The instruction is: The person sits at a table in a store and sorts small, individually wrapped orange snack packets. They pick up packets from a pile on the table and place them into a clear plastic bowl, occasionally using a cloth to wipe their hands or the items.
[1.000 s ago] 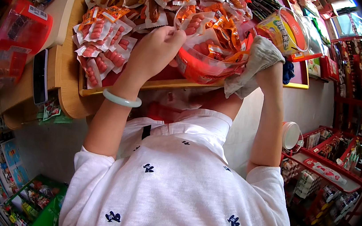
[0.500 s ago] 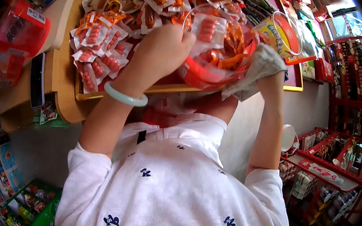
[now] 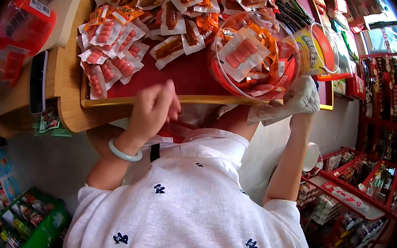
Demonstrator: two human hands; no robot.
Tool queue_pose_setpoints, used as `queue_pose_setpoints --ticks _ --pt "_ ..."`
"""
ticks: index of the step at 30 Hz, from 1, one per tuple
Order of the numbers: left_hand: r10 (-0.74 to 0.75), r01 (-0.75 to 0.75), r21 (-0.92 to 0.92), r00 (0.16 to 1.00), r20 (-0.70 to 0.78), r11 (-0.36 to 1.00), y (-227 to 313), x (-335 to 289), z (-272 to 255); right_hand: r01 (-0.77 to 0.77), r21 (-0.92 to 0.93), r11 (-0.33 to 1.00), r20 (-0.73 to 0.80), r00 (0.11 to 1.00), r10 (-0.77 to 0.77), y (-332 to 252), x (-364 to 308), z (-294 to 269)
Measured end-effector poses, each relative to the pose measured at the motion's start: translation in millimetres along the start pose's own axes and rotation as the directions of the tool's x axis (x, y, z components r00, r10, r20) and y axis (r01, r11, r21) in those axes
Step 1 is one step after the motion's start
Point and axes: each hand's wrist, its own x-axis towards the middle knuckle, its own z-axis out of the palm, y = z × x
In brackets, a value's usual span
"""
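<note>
My left hand (image 3: 153, 111), with a pale bangle at its wrist, hovers in front of the table's near edge. Its fingers are loosely curled and I see nothing in them. At the right, my right hand (image 3: 302, 115) grips a grey cloth (image 3: 304, 98) that covers most of its fingers. The cloth is beside the near right side of a red, see-through tub (image 3: 290, 72). Orange packets (image 3: 266, 46) fill the tub, and a clear pack of pink sausages (image 3: 242, 54) lies tilted on top. I cannot tell whether the cloth touches the tub.
Packs of pink sausages (image 3: 124, 66) and brown sausages (image 3: 167, 52) lie heaped on the red tabletop (image 3: 189, 76), edged with a gold strip (image 3: 127, 101). A yellow tub (image 3: 310, 56) stands right of the red one. Red shelving (image 3: 382, 189) is at the right, a green crate (image 3: 55, 220) lower left.
My left hand has left the red tub and drawn back toward my body. The tub now sits farther right, its pink sausage pack turned. My right hand, with the cloth, has shifted slightly nearer.
</note>
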Motion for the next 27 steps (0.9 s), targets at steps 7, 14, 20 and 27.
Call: queue_pose_setpoints --ticks 7,14,20,27 --pt "-0.147 -0.153 0.686 0.922 0.358 0.711 -338 -26 25 0.107 0.066 0.992 0.241 0.963 -0.120 19 14 36" --pt "-0.397 -0.086 0.609 0.685 0.611 0.788 -424 -55 69 0.180 -0.085 0.980 0.387 0.912 -0.133 13 17 59" --pt "-0.658 -0.143 0.843 0.563 0.500 0.519 -303 -96 99 0.156 -0.139 0.978 0.514 0.855 -0.063 36 5 49" --pt "-0.779 -0.022 0.854 0.398 0.485 0.521 -380 -159 157 0.184 -0.188 0.965 0.609 0.792 -0.032 77 -11 38"
